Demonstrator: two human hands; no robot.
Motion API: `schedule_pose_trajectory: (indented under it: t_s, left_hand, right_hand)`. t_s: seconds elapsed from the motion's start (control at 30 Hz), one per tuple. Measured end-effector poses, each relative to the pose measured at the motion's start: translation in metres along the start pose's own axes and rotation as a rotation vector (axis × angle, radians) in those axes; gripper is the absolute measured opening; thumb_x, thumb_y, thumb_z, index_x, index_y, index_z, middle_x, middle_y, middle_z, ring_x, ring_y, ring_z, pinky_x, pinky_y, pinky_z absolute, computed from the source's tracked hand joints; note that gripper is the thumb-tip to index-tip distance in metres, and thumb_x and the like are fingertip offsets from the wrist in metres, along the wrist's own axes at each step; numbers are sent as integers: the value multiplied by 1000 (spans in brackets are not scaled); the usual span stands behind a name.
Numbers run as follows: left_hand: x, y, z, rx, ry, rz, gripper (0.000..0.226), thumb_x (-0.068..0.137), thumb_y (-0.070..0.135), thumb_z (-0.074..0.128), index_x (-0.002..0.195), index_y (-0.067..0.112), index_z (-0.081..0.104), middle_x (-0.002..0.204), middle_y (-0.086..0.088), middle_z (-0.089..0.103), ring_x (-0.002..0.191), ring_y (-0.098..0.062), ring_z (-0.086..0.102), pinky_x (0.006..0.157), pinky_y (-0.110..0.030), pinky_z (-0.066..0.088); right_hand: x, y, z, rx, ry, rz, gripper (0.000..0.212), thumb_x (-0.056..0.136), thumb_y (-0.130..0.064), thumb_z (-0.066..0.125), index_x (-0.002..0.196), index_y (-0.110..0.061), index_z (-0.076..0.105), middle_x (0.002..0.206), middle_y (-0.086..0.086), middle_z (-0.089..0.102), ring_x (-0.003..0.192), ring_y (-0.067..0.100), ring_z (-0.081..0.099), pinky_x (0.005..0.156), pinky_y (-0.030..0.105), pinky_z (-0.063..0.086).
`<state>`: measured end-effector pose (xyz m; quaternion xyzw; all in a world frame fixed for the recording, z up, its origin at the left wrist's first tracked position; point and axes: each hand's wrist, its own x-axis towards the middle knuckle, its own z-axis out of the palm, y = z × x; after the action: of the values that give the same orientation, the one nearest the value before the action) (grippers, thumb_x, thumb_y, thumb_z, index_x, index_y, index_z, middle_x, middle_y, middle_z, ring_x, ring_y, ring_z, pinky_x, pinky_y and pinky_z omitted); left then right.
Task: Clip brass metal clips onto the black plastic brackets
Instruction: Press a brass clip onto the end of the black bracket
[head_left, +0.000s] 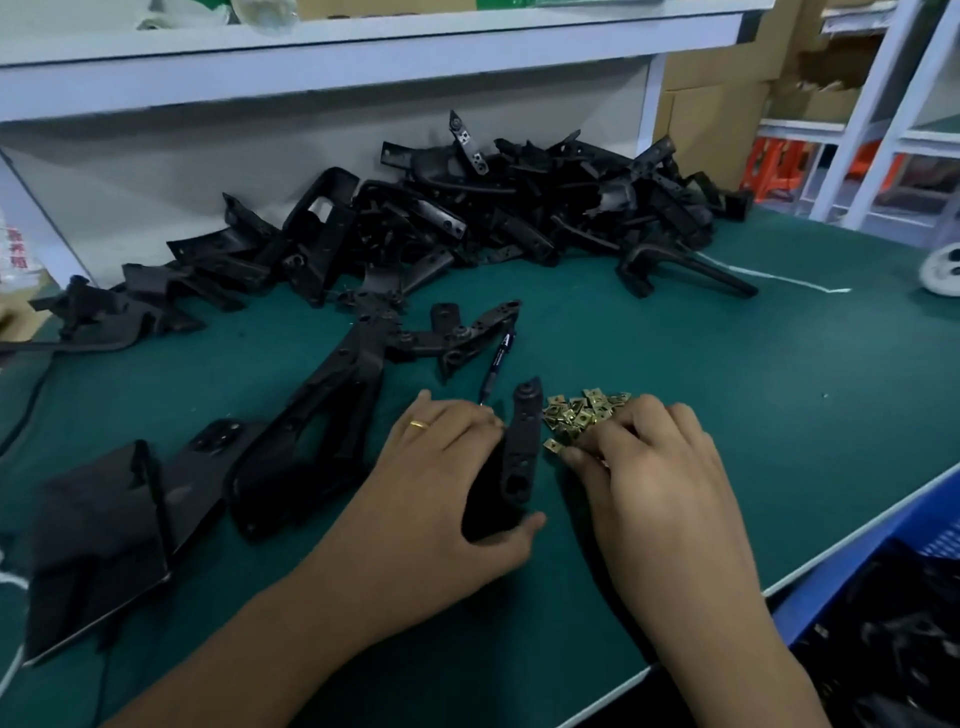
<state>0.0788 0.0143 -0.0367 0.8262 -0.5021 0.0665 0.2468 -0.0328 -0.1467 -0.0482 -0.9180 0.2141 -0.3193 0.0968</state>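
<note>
My left hand (441, 478) grips a black plastic bracket (521, 447) that lies on the green table mat, fingers over its left side and thumb under its near end. A small heap of brass clips (576, 413) sits just right of the bracket. My right hand (649, 467) rests on the near side of that heap with its fingertips curled down among the clips; whether it pinches one is hidden. A large pile of black brackets (519, 208) lies at the back of the table.
A dark pen (497, 364) lies just beyond the bracket. Larger black parts (311, 447) and a phone (98, 551) lie to the left. A blue crate (883, 623) with black parts stands at the right table edge. A white shelf (311, 52) overhangs the back.
</note>
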Motion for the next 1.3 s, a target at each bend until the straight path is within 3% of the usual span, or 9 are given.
schedule_pose_trajectory:
  t_s: [0.1,0.2,0.4,0.53,0.7,0.77,0.93,1.1,1.3]
  left_hand:
    - [-4,-8,-4,-164,-137,8,71,77,82,62,133,40,51,136,35,40,144,1,31,121,-28,30]
    - [-4,-11,-5,-280,-189,-20,70,74,86,64,131,46,52,139,36,41,146,1,29,117,-27,32]
    - [-6,-10,-7,-266,-122,-54,73,61,90,69,123,54,59,134,37,48,145,1,30,122,-38,28]
    - [-6,0,-8,-9,26,95,83,64,87,68,124,29,67,128,24,61,145,5,35,129,-47,5]
    - [0,0,-14,-56,220,114,81,72,79,65,122,15,63,131,13,56,141,22,20,126,-36,16]
    - [1,-1,-15,-55,221,97,80,72,78,66,123,16,61,129,12,59,135,15,35,128,-36,18]
    - [-2,0,-12,-155,129,49,77,66,80,67,115,22,62,115,18,61,121,34,28,119,-8,13]
    - [-3,6,-15,-91,56,73,74,67,79,67,113,21,63,110,14,64,121,-1,48,122,-13,15]
    - [-1,8,-11,-18,22,118,75,69,77,69,112,16,64,106,12,62,111,-7,58,125,-31,24]
  right_hand:
    - [1,5,-4,303,115,70,12,98,-25,65,91,-16,71,91,-2,56,84,17,51,76,27,44]
    - [1,10,-13,542,141,189,14,98,-33,62,85,-30,67,78,-11,66,76,8,59,68,13,41]
    - [2,18,-13,813,53,301,18,99,-36,65,83,-31,71,68,-6,71,58,9,61,59,19,48]
    - [4,20,-18,1102,16,335,20,100,-27,63,85,-17,73,67,9,71,58,24,61,54,25,49]
    - [3,19,-20,1339,-53,402,19,99,-17,62,89,-3,70,71,11,71,57,22,62,54,22,50]
    - [0,14,-19,1458,-122,415,12,98,-11,63,94,0,65,73,12,70,58,21,67,52,23,51]
    - [-2,1,-11,1480,-149,431,9,99,-3,61,94,-2,68,77,12,71,64,26,73,55,25,55]
    - [0,0,-12,1479,-172,435,10,98,-2,62,97,-3,72,81,17,73,69,25,75,63,27,60]
    - [0,-2,-11,1422,-173,398,6,95,-1,66,96,0,72,79,17,73,67,19,70,63,25,58]
